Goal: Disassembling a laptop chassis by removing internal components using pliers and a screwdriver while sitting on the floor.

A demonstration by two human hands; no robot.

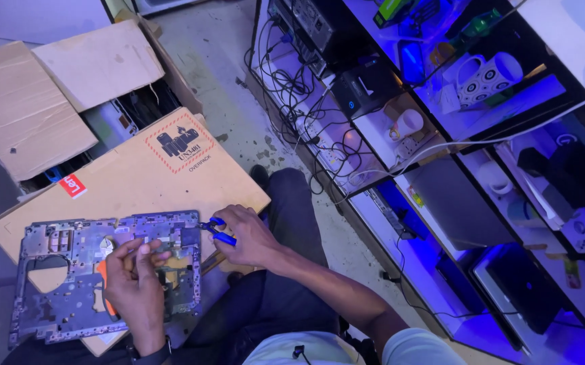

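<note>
The laptop frame (103, 270) lies flat on a cardboard box (137, 176) across the person's lap. The left hand (134, 284) presses down, steadying it; the right hand (248, 236) grips blue-handled pliers (217, 230) at its edge.

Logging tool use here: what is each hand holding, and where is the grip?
The right hand grips blue-handled pliers by the handles. The left hand presses on the laptop frame; a closed grip cannot be told.
</note>
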